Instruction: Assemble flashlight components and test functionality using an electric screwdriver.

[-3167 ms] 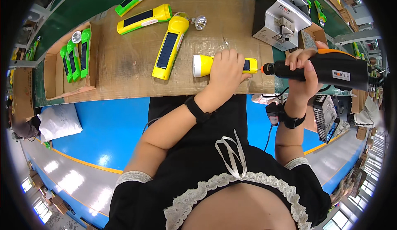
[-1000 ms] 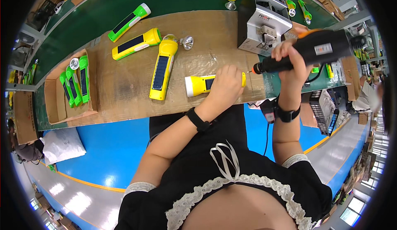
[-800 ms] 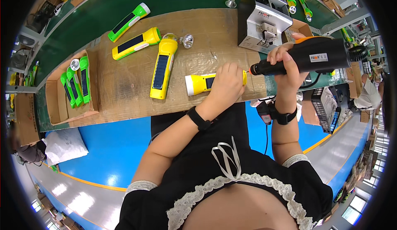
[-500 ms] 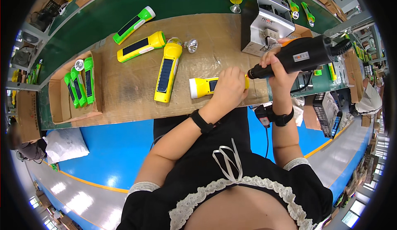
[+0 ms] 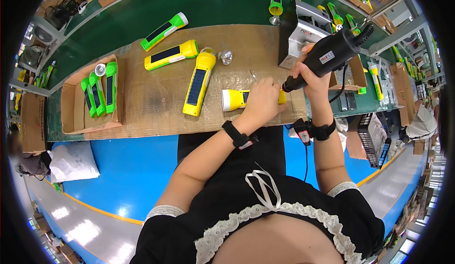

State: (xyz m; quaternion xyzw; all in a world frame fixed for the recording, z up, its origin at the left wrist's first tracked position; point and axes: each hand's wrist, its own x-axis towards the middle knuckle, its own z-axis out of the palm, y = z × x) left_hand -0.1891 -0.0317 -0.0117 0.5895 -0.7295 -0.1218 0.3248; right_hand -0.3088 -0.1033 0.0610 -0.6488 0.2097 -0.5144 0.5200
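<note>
A yellow flashlight [image 5: 231, 100] with a white head and a dark solar panel lies on the cardboard-covered worktop. My left hand [image 5: 263, 98] is closed over its middle and pins it there. In my right hand [image 5: 310, 76] is a black electric screwdriver [image 5: 329, 57], its nose pointing down-left onto the flashlight's tail end. Left of my hands, another yellow flashlight [image 5: 198, 86] has its reflector bulb [image 5: 226, 57] hanging out at the head. Beyond it lie a yellow-green flashlight [image 5: 169, 55] and a green flashlight [image 5: 163, 31]. The screwdriver's very tip is hard to make out.
A cardboard box [image 5: 68, 107] holding several green flashlights stands at the left. A silver-and-black machine [image 5: 303, 38] stands behind the screwdriver, with a small open carton [image 5: 358, 74] to its right. A black cable [image 5: 342, 86] hangs beside my right hand. More flashlight parts lie farther back.
The screwdriver has swung slightly left, its rear end higher, with its nose still at the flashlight's tail. My left hand keeps its hold. The whole view has shifted a little.
</note>
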